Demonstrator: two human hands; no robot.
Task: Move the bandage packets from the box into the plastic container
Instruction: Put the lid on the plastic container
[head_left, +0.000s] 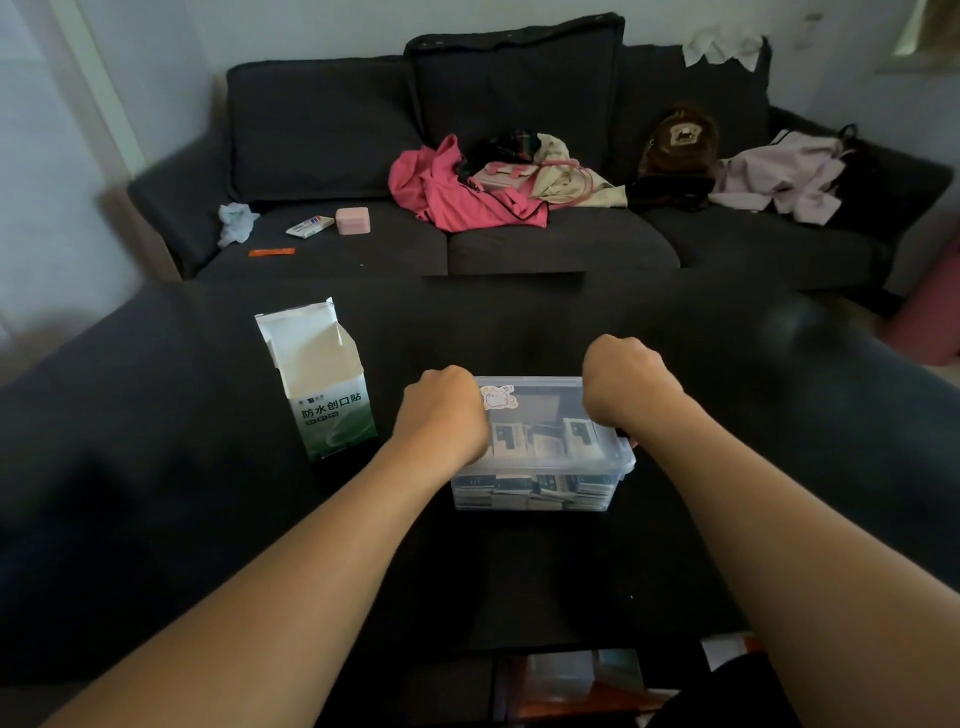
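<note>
A clear plastic container (621, 470) stands on the dark surface in front of me, with a lid bearing a small sticker. Through its walls I see several bandage packets (535, 491) stacked inside. My left hand (441, 410) is curled over the container's left edge and my right hand (623, 384) over its right edge. The fingers of both are hidden behind the knuckles. To the left stands the white and green bandage box (322, 384), upright, with its top flaps open. Its inside is not visible.
The dark table (156, 467) stretches wide to both sides. Behind it is a dark sofa (519, 244) with a pink garment (447, 187), a bag, a brown plush backpack (675, 140), a small pink case (353, 221) and loose bits.
</note>
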